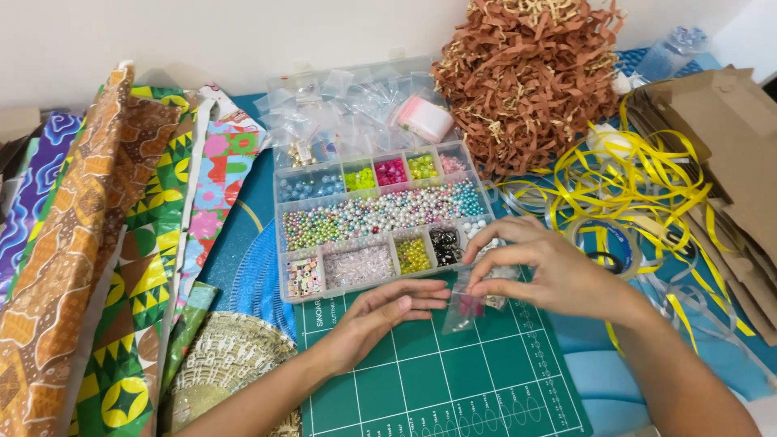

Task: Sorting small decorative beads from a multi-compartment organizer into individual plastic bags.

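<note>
**Ana:** Two hands, one tiny job. Fingertips first: the right hand [541, 271] has thumb and forefinger pinched narrow on the top edge of a small clear plastic bag [469, 307], just in front of the bead organiser [380, 218], at its near right corner.

**Ben:** And the left hand [380, 311]?

**Ana:** Fingers straight and close together, lying flat, tips meeting the bag's left side. It grips nothing; my read is that it steadies the bag while the other hand works the mouth.

**Ben:** What's inside?

**Ana:** Something pinkish-red at the bottom, too small to tell apart. The bag hangs low over the green cutting mat [437, 380], which sits directly in front of the organiser, probably so anything spilled lands on a flat surface.

**Ben:** The organiser is open?

**Ana:** Lid thrown back, away from the person, with empty clear baggies [356, 105] piled on it. The compartments show pastel pearls across the middle and green, pink and black beads in the smaller cells, all within easy reach of the fingers.

**Ben:** Moving outward?

**Ana:** Right of the organiser, loops of yellow ribbon [639, 174] with a spool among them. Behind it to the right, a heap of brown shredded paper [526, 81]. Further right, flat cardboard boxes [728, 137]. Left of the organiser, patterned wrapping sheets [105, 243] stacked in overlapping strips, pushed aside, I'd judge, to keep the mat free.
</note>
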